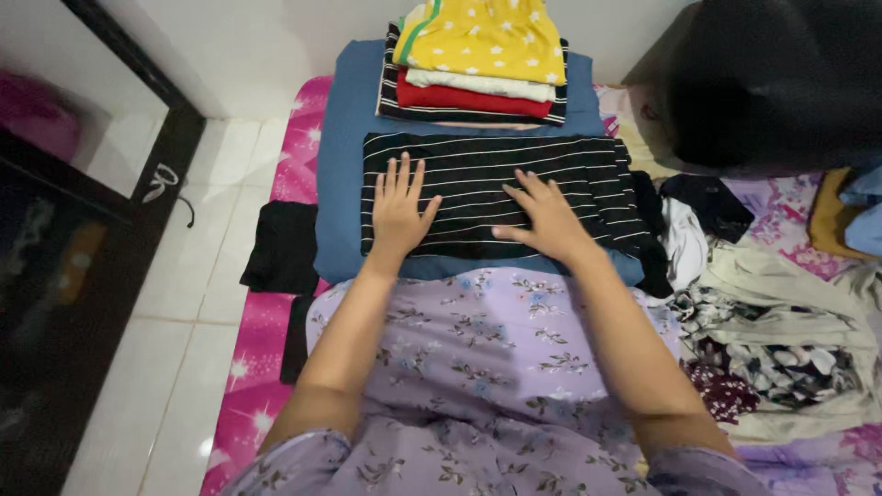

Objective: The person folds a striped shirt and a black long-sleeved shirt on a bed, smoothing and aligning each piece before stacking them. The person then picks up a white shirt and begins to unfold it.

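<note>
Both hands lie flat on the cloth in the head view, the only view we have. Our left hand (398, 213) rests palm down, fingers spread wide and pointing toward twelve o'clock, on the left part of a black striped garment (501, 195). Our right hand (548, 219) lies open too, fingers fanned toward eleven o'clock, pressing the middle of the same garment. Neither hand grips anything; both simply touch the fabric.

We see the black striped garment folded into a wide rectangle with thin white lines, lying on a blue cloth (342, 184) that reaches beyond it at nine o'clock and twelve o'clock. At six o'clock from the garment our lap is covered by a lilac floral dress (478, 367).

At twelve o'clock from the hands stands a stack of folded clothes (478, 78): a yellow piece with white stars on top, then a white one, a red one and a striped one beneath. At nine o'clock a small black cloth (283, 246) lies on the pink mattress cover (257, 367), next to the white tiled floor (175, 349). At three o'clock we find a loose heap of unfolded clothes (772, 349), and at one o'clock a large dark bag (772, 83).
</note>
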